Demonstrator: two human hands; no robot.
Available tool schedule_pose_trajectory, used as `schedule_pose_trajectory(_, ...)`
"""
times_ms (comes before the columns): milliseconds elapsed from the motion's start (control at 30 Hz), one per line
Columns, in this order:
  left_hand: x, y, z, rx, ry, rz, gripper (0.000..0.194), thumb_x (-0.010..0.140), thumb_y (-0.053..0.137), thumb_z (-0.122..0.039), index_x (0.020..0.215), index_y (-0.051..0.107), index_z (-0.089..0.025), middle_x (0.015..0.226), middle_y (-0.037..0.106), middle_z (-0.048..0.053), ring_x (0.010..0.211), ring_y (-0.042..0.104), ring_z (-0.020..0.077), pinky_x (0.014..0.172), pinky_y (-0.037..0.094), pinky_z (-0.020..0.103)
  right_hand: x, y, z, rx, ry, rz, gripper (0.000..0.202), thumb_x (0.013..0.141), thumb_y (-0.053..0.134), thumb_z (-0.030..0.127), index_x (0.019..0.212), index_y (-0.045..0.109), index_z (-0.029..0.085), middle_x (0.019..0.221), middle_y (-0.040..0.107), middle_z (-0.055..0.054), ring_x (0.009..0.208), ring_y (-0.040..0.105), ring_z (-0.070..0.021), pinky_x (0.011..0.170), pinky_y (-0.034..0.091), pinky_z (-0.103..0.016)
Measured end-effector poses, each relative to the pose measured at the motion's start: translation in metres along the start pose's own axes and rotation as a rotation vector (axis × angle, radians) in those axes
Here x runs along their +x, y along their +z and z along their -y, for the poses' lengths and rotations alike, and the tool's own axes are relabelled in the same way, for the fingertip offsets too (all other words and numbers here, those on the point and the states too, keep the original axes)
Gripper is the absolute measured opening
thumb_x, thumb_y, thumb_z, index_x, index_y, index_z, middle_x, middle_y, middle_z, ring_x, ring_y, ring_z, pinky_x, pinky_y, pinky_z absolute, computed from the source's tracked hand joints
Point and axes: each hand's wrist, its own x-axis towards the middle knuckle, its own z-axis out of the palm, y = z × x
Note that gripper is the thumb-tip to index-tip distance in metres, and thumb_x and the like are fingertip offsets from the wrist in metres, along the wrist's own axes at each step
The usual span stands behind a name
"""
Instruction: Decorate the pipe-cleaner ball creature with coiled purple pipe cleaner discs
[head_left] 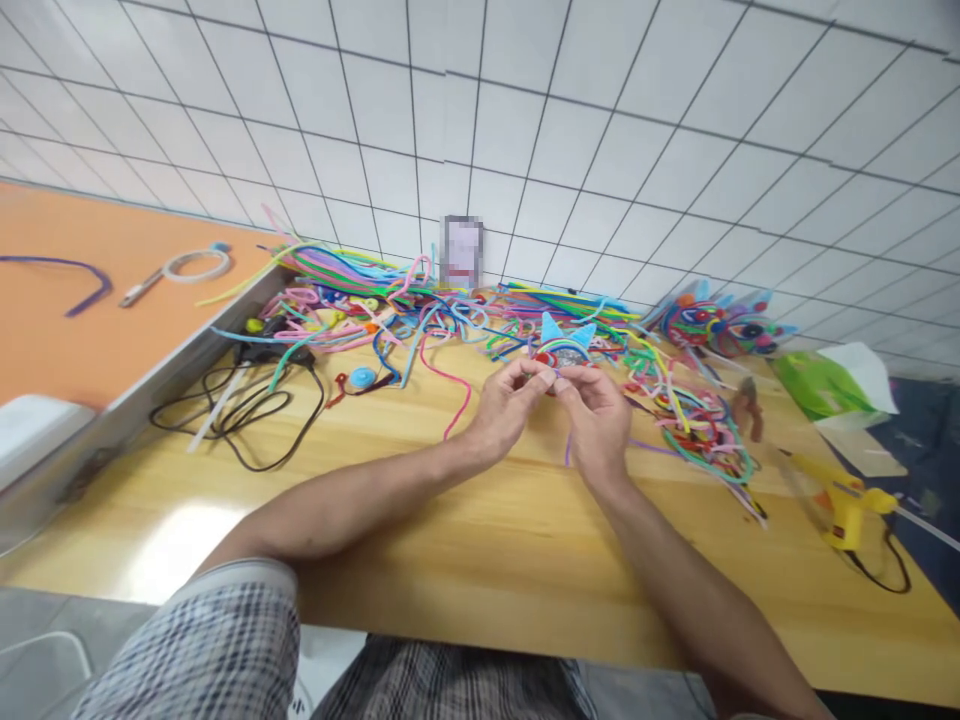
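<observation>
Both hands meet over the middle of the wooden table. My left hand (512,405) and my right hand (598,412) pinch a pipe-cleaner figure (568,345) between their fingertips. Two light-blue pointed ears stand on top of the figure, above coloured arcs and a round red part. Fingers cover its lower side. A purple strand (568,450) hangs below, beside my right hand.
Piled pipe cleaners (360,275) line the tiled wall, with a phone (463,252) upright behind. A black cable (262,465) lies left. At right are finished figures (697,320), pliers (748,408), a green packet (825,385) and a yellow glue gun (847,505).
</observation>
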Motion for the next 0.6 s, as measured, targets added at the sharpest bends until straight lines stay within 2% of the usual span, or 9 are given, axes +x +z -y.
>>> schedule_pose_trajectory(233,0.001,0.000,0.002,-0.007,-0.079,0.019,0.038,0.083,0.082,-0.053,0.085,0.070,-0.017,0.064,0.055,-0.005,0.059,0.043,0.0101,0.059,0.035,0.027,0.006,-0.004,0.006,-0.118,0.005,0.012,0.021,0.079,0.080,0.039,0.090,0.075,0.022,0.081,0.078,-0.002,0.072,0.070,-0.0176,0.072,0.058,-0.033)
schedule_pose_trajectory(467,0.026,-0.017,0.001,0.170,-0.038,0.335,0.043,0.081,0.083,-0.056,0.082,0.068,-0.016,0.076,0.064,0.000,0.070,0.054,0.0131,0.071,0.042,0.029,0.026,-0.027,0.015,-0.309,0.016,0.224,0.016,0.076,0.075,0.033,0.087,0.076,0.021,0.076,0.078,-0.001,0.065,0.069,-0.0171,0.065,0.055,-0.031)
schedule_pose_trajectory(533,0.029,-0.019,0.003,0.219,-0.004,0.369,0.042,0.083,0.082,-0.056,0.081,0.069,-0.016,0.074,0.063,0.000,0.068,0.053,0.0134,0.069,0.041,0.029,0.028,-0.031,0.016,-0.357,-0.003,0.246,0.016,0.076,0.076,0.032,0.089,0.077,0.022,0.078,0.079,-0.002,0.067,0.070,-0.0178,0.067,0.055,-0.032)
schedule_pose_trajectory(600,0.028,-0.020,0.003,0.260,0.050,0.345,0.039,0.087,0.079,-0.054,0.083,0.070,-0.017,0.075,0.064,0.000,0.069,0.051,0.0136,0.069,0.041,0.029,0.027,-0.033,0.016,-0.358,-0.015,0.244,0.019,0.078,0.078,0.034,0.094,0.078,0.022,0.083,0.080,-0.003,0.072,0.072,-0.0185,0.071,0.057,-0.034)
